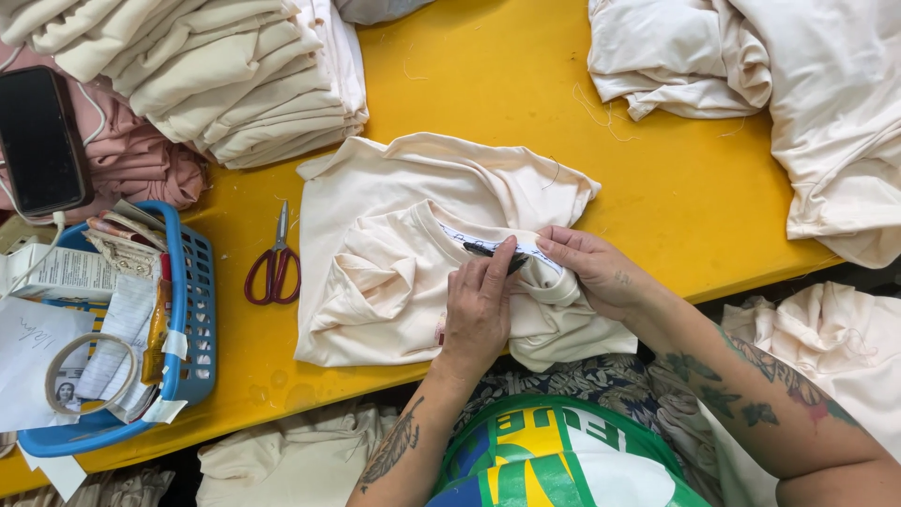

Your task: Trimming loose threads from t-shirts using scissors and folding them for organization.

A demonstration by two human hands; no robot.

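On the yellow tabletop (526, 84), just right of the red-handled scissors (273, 263), the left hand (479, 305) presses flat the folded cream cotton shirt (394, 272) while the right hand (596, 272) pinches its neck label beside a dark clip-like tool (493, 251), apparently mid-check; next calls for steadying that collar.

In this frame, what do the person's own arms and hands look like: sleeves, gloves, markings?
Both forearms are bare, with no sleeves showing. The left hand and right hand wear no gloves, and no rings or watch can be seen. The left forearm carries a dark feather-like tattoo. The right forearm has several dark, leafy or floral tattoos, and there is a small mark on the back of the right hand.
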